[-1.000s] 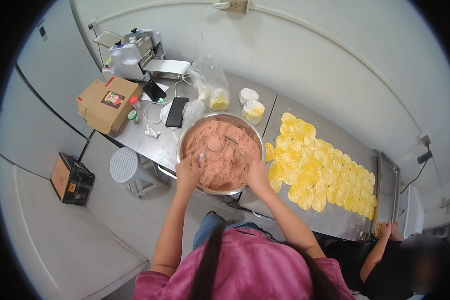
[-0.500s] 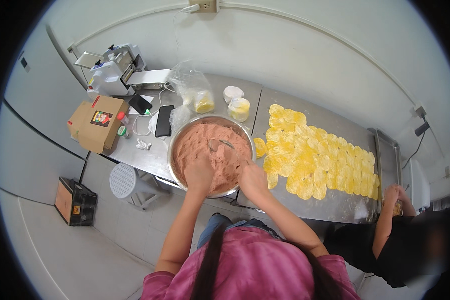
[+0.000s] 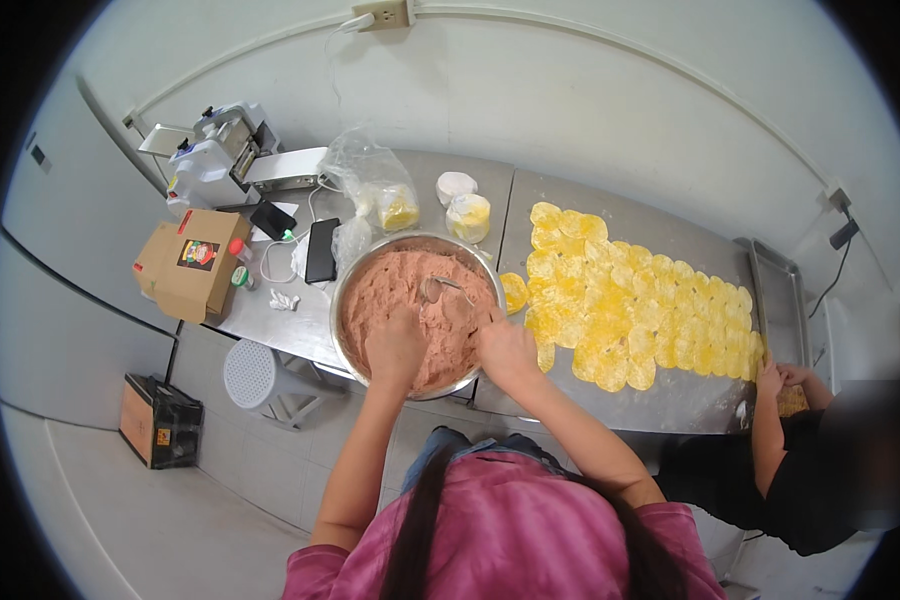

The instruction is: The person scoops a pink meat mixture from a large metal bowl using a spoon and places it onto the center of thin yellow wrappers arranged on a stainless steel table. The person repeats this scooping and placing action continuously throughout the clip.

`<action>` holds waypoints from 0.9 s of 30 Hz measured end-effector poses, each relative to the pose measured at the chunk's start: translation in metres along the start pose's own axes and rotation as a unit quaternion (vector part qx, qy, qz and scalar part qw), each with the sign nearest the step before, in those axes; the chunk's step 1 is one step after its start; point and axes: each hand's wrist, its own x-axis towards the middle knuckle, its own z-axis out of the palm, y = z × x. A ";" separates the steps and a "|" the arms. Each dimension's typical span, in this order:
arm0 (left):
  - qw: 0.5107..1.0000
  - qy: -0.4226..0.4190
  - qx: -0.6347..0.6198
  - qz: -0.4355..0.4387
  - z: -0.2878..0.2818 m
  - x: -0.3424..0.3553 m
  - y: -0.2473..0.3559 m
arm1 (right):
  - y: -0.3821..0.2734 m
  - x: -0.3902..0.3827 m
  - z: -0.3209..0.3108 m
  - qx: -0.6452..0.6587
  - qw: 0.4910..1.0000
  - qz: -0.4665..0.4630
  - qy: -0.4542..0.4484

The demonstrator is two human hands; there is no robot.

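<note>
A large steel bowl (image 3: 336, 333) of pink ground-meat filling (image 3: 385, 285) stands at the table's front edge. My left hand (image 3: 396, 350) is closed over the left part of the filling; anything in its fingers is hidden. My right hand (image 3: 506, 347) is closed at the bowl's right rim. From its fingertips a metal spoon (image 3: 448, 283) seems to reach into the middle of the filling. Right of the bowl, many thin, round yellow dough wrappers (image 3: 610, 310) lie overlapped in rows on the steel table. One separate yellow wrapper (image 3: 514, 292) lies beside the rim.
Behind the bowl are a plastic bag (image 3: 370, 170) and white-and-yellow stacks (image 3: 468, 217). A phone (image 3: 321, 250), cardboard box (image 3: 195, 262) and white machine (image 3: 225, 150) stand left. Far right, another person's hands (image 3: 782, 377) work near a metal tray (image 3: 778, 295). A stool (image 3: 253, 372) stands below.
My view has shifted slightly. Both my hands stay at the bowl, nearly in the same pose. The other person's hands have moved slightly at the table's right end.
</note>
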 end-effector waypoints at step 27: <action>0.991 -0.089 0.104 -0.004 0.009 -0.017 0.012 | 0.199 -0.214 0.000 -0.127 0.899 0.394 0.144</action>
